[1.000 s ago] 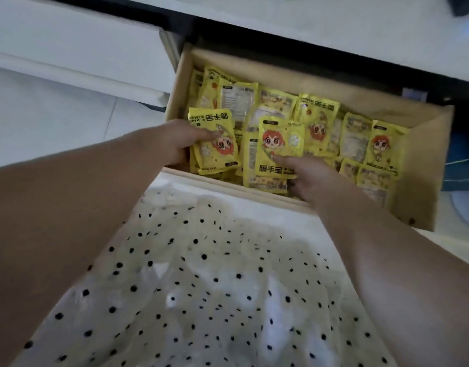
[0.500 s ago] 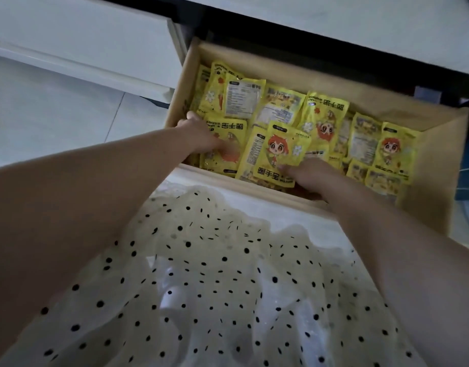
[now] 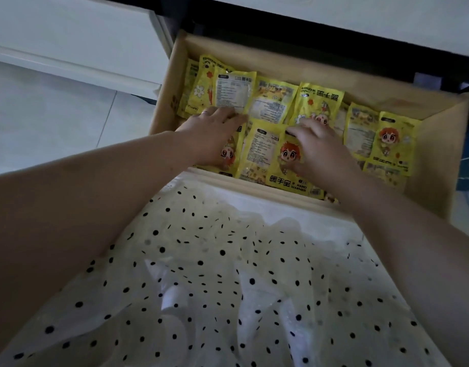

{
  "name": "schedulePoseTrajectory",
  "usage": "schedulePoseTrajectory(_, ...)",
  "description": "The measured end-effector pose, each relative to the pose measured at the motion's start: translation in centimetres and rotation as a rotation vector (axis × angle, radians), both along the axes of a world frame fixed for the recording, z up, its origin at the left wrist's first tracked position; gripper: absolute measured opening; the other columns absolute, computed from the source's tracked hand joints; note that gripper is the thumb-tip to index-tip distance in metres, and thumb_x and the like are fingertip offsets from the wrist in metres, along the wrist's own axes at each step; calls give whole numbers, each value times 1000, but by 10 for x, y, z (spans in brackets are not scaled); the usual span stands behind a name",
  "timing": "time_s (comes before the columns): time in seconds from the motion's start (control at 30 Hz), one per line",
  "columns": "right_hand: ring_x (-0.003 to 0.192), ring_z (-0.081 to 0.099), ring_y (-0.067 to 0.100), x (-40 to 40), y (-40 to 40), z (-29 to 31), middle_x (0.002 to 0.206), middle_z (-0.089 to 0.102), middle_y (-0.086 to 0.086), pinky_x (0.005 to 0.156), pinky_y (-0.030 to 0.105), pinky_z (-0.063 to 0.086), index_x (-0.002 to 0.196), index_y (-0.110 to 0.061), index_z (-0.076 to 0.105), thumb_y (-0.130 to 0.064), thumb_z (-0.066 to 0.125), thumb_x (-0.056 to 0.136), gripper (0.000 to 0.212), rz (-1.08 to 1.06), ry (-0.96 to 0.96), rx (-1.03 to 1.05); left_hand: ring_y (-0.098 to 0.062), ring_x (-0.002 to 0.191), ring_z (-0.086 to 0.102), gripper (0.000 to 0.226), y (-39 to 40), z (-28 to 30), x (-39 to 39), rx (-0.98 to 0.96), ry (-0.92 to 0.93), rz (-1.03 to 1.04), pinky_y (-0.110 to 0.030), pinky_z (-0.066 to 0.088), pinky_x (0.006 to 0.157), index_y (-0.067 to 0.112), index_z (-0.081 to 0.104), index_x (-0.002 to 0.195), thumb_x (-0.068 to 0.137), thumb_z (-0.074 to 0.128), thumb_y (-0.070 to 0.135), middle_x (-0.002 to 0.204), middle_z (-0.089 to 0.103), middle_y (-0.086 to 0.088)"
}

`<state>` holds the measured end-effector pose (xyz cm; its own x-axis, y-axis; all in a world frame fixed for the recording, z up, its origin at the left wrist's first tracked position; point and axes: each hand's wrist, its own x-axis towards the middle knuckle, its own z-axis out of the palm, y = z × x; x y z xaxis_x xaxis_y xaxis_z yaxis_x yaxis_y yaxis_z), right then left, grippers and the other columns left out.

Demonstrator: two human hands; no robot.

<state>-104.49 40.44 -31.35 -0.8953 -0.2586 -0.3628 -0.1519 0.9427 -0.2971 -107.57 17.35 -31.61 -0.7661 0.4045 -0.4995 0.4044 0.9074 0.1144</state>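
Wooden drawer (image 3: 281, 62) holds overlapping yellow packets (image 3: 390, 140) with cartoon faces.

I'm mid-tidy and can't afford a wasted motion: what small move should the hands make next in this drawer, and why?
Probably nudge the front packet straight with the right hand, whose fingers rest on its top edge: it lies tilted over the neighbouring packets in the drawer, while the left hand presses flat beside them.

The one camera, worn on the head, is looking forward and steeply down from close by. The open drawer (image 3: 437, 154) is filling the upper half, its near edge crossing mid-frame. The left hand (image 3: 212, 133) and right hand (image 3: 320, 152) are reaching over it, above the dotted dress (image 3: 228, 287).
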Motion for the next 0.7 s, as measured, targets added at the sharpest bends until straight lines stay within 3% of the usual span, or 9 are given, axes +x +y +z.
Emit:
schedulePoseTrajectory(0.07,141,23,31,0,-5,-6,154,26,5,109,51,33,147,-23,27,-34,70,81,79,74,-38,52,-33,145,11,111,5,-1,0,-39,37,-87,-55,23,114,27,4,151,69,78,43,160,4,-5)
schedulePoseTrajectory(0.17,135,30,31,1,-4,-10,147,35,7,103,52,38,147,-23,27,-38,71,78,83,98,11,136,-27,148,2,106,12,-6,-3,-94,57,-302,-54,3,116,17,6,152,74,73,45,161,-3,-4)
schedulePoseTrajectory(0.3,132,34,30,2,-5,-9,141,42,6,101,50,41,144,-25,33,-38,68,81,74,62,12,138,-22,146,17,109,7,-5,-9,18,-30,-226,-46,8,118,21,7,152,71,74,50,159,17,-2)
schedulePoseTrajectory(0.4,134,33,30,0,-7,-7,144,39,8,104,48,35,146,-25,30,-37,68,82,75,39,44,145,-20,149,7,106,-10,1,-11,48,-59,-136,-54,0,118,25,-3,152,76,65,58,161,8,-1)
schedulePoseTrajectory(0.47,139,25,31,0,-10,-7,152,29,8,108,50,32,149,-24,23,-34,70,81,83,67,46,104,-20,149,1,107,-22,2,-11,18,-27,-116,-51,-1,119,20,-3,152,77,63,59,162,3,-3)
schedulePoseTrajectory(0.6,141,22,29,-2,-15,-10,157,20,2,108,48,33,150,-26,19,-31,71,81,87,201,-19,102,-21,147,13,103,-23,5,-12,81,-22,-103,-33,9,118,15,10,152,76,71,48,160,15,-6)
schedulePoseTrajectory(0.7,139,25,27,-2,-15,-9,156,24,-2,104,47,37,149,-30,20,-33,70,82,84,196,-19,127,-20,147,14,105,-11,5,-11,99,-84,-151,-29,14,117,18,6,153,76,76,36,161,12,-3)
